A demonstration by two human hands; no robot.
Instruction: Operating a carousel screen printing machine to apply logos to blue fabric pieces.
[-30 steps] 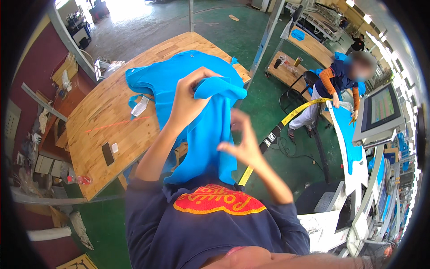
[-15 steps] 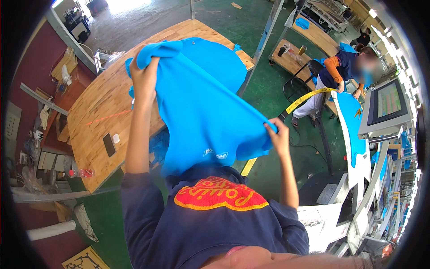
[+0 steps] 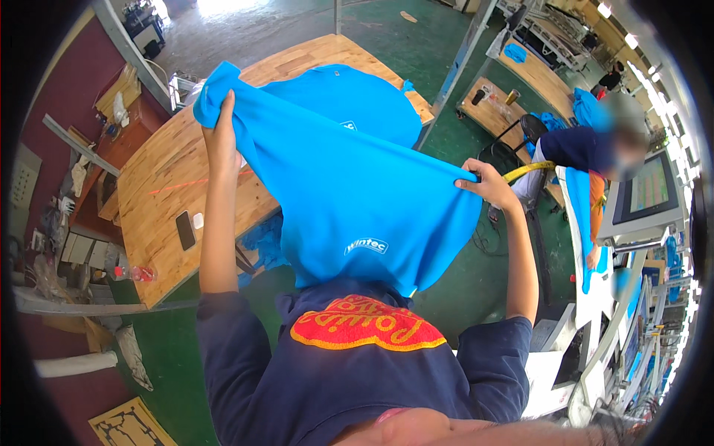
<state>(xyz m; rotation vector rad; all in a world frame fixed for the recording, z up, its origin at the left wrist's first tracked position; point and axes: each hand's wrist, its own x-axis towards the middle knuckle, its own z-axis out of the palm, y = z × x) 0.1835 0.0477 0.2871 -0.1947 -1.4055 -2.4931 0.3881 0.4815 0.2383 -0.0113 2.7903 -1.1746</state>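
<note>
A blue cloth panel (image 3: 349, 197) with a small white print is stretched between my two hands in front of my chest. My left hand (image 3: 221, 141) is closed on its upper left corner, where a fold of cloth rises above my fingers. At the right edge, my right hand (image 3: 489, 184) pinches the cloth between thumb and fingers. The lower part hangs in loose folds against my shirt. Behind it, more blue cloth (image 3: 387, 108) with a similar print lies flat on the wooden table (image 3: 160, 186), partly hidden by the held panel.
A phone (image 3: 185, 230), a small white case (image 3: 198, 221) and a bottle (image 3: 137, 273) lie on the table. To the right, a co-worker (image 3: 580, 149) leans over a white board (image 3: 569, 215) bearing blue cloth, beside a screen panel (image 3: 645, 186). A metal post (image 3: 454, 74) stands beyond the table.
My hands have moved apart, the left outward and the right up and outward, drawing the cloth wider. The co-worker has bent farther over the board, one hand now lower on the blue cloth.
</note>
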